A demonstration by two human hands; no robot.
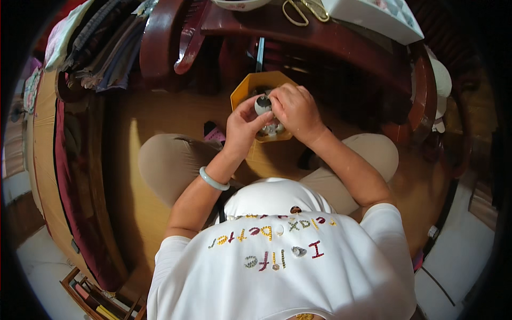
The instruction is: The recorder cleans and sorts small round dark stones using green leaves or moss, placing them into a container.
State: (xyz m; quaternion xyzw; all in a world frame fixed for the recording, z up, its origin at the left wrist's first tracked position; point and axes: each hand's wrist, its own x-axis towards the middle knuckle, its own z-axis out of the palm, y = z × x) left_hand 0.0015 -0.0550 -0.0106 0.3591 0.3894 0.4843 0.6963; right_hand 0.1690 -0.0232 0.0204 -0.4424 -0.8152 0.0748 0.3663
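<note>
My left hand (245,124) holds a pale, rounded egg (263,107) between thumb and fingers. Its upper part shows dark, and the pale part looks like shell. The fingertips of my right hand (294,110) are bent together against the egg's right side; whether they pinch a bit of shell cannot be seen. Both hands are above a yellow octagonal bin (244,89), partly covering it. Inside the bin lie whitish bits (273,129), too small to name surely. A pale bangle is around my left wrist.
Beyond the bin stands a dark red wooden table (320,36) bearing a white compartment box (376,22), a bowl (241,4) and a gold-coloured looped object (297,13). My knees flank the bin. Folded clothes (108,48) lie at upper left, and a wooden rack (102,296) stands at lower left.
</note>
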